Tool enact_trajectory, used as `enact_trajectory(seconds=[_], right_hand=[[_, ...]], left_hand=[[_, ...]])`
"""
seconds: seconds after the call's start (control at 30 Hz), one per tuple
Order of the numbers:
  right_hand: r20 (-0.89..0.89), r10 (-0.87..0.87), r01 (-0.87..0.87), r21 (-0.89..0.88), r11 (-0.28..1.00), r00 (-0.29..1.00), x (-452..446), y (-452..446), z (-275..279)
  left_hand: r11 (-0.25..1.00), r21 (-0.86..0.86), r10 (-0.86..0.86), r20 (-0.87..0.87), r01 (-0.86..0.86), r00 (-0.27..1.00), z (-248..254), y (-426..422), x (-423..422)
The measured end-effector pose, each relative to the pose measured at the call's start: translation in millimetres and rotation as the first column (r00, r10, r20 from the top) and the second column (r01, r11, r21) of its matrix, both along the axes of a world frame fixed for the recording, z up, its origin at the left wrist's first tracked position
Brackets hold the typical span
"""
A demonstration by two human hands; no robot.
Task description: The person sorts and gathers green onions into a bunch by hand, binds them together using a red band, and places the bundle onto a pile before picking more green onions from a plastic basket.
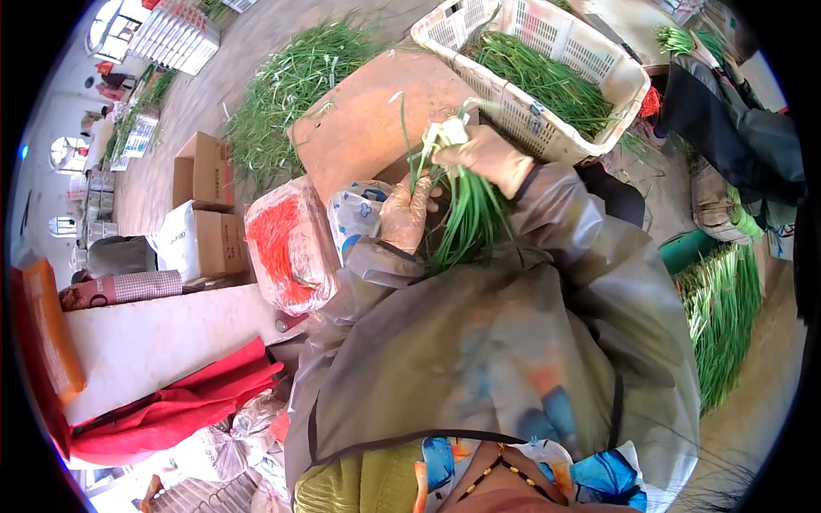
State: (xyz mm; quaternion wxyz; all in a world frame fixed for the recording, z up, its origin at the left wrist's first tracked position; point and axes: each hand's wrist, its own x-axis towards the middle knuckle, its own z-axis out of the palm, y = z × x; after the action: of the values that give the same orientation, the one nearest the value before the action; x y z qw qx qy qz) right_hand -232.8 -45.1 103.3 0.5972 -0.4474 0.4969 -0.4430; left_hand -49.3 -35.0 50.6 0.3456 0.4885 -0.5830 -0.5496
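A bundle of long green stalks [469,214] hangs from my right hand [489,161], which wears a pale glove and is wrapped round it near the white ends. Close by on the left, my gloved left hand [405,212] has its fingers pressed together on a thin green stalk [405,128] that stands up above it. Both hands are over the near edge of a worn brown board [368,111]. Beside my left wrist lies a bundle of red ties [278,244] on a wrapped block.
A white plastic crate [513,98] with green stalks stands beyond my right hand. Loose stalks [291,90] are heaped on the floor behind the board. Cardboard boxes [218,239] stand at left. Another person's dark sleeve [710,94] shows at right, above more stalks [723,321].
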Motion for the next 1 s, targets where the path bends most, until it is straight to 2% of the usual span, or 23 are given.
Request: enact_trajectory(seconds=[0.1, 0.13, 0.17, 0.23, 0.27, 0.3, 0.33, 0.37, 0.43, 0.47, 0.5, 0.57, 0.63, 0.67, 0.7, 0.73, 0.77, 0.8, 0.83, 0.9, 0.93, 0.97, 1.0], right_hand=[[0.277, -0.015, 0.017, -0.005, 1.000, 0.961, -23.6, 7.5, 12.3], [0.331, -0.043, 0.054, -0.023, 0.998, 0.943, -31.7, 9.8, 7.1], [0.383, -0.071, 0.094, -0.040, 0.995, 0.921, -38.9, 10.5, 4.8], [-0.026, -0.091, 0.086, -0.142, 0.986, 0.996, -52.2, 5.2, -6.9], [-0.339, -0.237, 0.159, -0.243, 0.957, 0.910, -55.4, 4.8, -15.6], [-0.595, -0.385, 0.194, -0.360, 0.913, 0.706, -59.8, 5.7, -22.1], [-0.354, -0.344, 0.255, -0.275, 0.927, 0.870, -59.7, 10.2, -15.4], [-0.124, -0.311, 0.281, -0.211, 0.936, 0.942, -56.1, 14.7, -4.8], [-0.149, -0.301, 0.245, -0.308, 0.919, 0.942, -53.8, 14.5, -2.7], [-0.354, -0.333, 0.206, -0.349, 0.914, 0.874, -56.0, 9.6, -2.0], [-0.504, -0.470, 0.137, -0.563, 0.815, 0.725, -61.8, 1.8, -7.6], [-0.095, -0.249, 0.196, -0.380, 0.904, 0.964, -74.9, -6.8, 19.5], [-0.141, -0.237, 0.194, -0.266, 0.944, 0.961, -85.1, 1.3, 68.6], [-0.336, -0.307, 0.165, -0.388, 0.907, 0.890, -97.8, -16.1, 61.4], [-0.503, -0.390, 0.109, -0.499, 0.860, 0.771, -111.0, -33.7, 56.3], [-0.782, -0.451, 0.018, -0.492, 0.870, 0.429, -110.8, -31.7, 76.5], [-0.782, -0.469, 0.026, -0.504, 0.863, 0.411, -112.8, -26.9, 89.2], [-0.524, -0.446, 0.061, -0.596, 0.801, 0.726, -116.4, -22.6, 101.5], [-0.189, -0.323, 0.123, -0.660, 0.741, 0.927, -120.9, -20.5, 111.0], [-0.212, -0.414, 0.144, -0.721, 0.677, 0.885, -131.0, -24.6, 116.8], [-0.502, -0.538, 0.084, -0.674, 0.734, 0.677, -136.6, -34.3, 113.4], [-0.721, -0.583, 0.057, -0.610, 0.790, 0.375, -139.2, -40.1, 113.1], [-0.672, -0.462, 0.020, -0.555, 0.832, 0.579, -127.1, -29.1, 124.6]], left_hand=[[0.998, -0.056, -0.025, 0.008, 0.025, 1.000, -14.2, -7.0, 14.0], [0.996, 0.079, -0.032, -0.161, 0.045, 0.986, -20.7, -9.3, 17.3], [0.996, 0.078, -0.030, -0.161, 0.043, 0.986, -13.3, -8.7, 16.6], [0.973, 0.211, -0.034, -0.267, 0.093, 0.963, 2.2, -7.5, 13.9], [0.969, 0.232, -0.017, -0.290, 0.088, 0.957, 3.2, -8.3, 12.4], [0.968, 0.231, -0.024, -0.292, 0.095, 0.956, 6.1, -8.8, 11.8], [0.960, 0.246, -0.048, -0.320, 0.132, 0.946, 10.2, -11.0, 11.4], [0.951, 0.263, -0.066, -0.347, 0.164, 0.936, 13.7, -12.0, 11.7], [0.929, 0.278, -0.114, -0.415, 0.245, 0.903, 17.5, -12.6, 10.9], [0.932, 0.235, -0.164, -0.408, 0.276, 0.898, 18.8, -14.9, 6.3], [0.932, 0.190, -0.214, -0.399, 0.308, 0.892, 20.0, -16.7, 0.7], [0.907, 0.227, -0.284, -0.291, 0.354, 0.914, 23.5, -22.3, -13.6], [0.902, 0.316, -0.275, -0.106, 0.295, 0.956, -7.4, -33.0, -24.4], [0.908, 0.208, -0.364, -0.035, 0.363, 0.931, -53.6, -54.0, -17.2], [0.908, 0.196, -0.370, -0.041, 0.371, 0.928, -47.4, -58.8, -14.9], [0.879, 0.319, -0.406, 0.107, 0.355, 0.908, -37.2, -61.2, -13.3], [0.844, 0.429, -0.452, 0.247, 0.322, 0.857, -28.7, -66.2, -11.5], [0.883, 0.290, -0.442, 0.251, 0.368, 0.861, -44.3, -77.8, -0.7], [0.904, 0.149, -0.426, 0.248, 0.400, 0.870, -61.5, -86.7, 12.6], [0.843, -0.077, -0.275, 0.789, 0.533, 0.549, -14.4, -80.5, 27.7], [0.842, -0.080, -0.275, 0.788, 0.534, 0.550, 16.2, -72.3, 26.1], [0.907, 0.061, -0.349, 0.665, 0.417, 0.661, 50.8, -66.4, 23.9], [0.927, 0.214, -0.375, 0.519, 0.308, 0.768, 77.6, -64.9, 20.9]])
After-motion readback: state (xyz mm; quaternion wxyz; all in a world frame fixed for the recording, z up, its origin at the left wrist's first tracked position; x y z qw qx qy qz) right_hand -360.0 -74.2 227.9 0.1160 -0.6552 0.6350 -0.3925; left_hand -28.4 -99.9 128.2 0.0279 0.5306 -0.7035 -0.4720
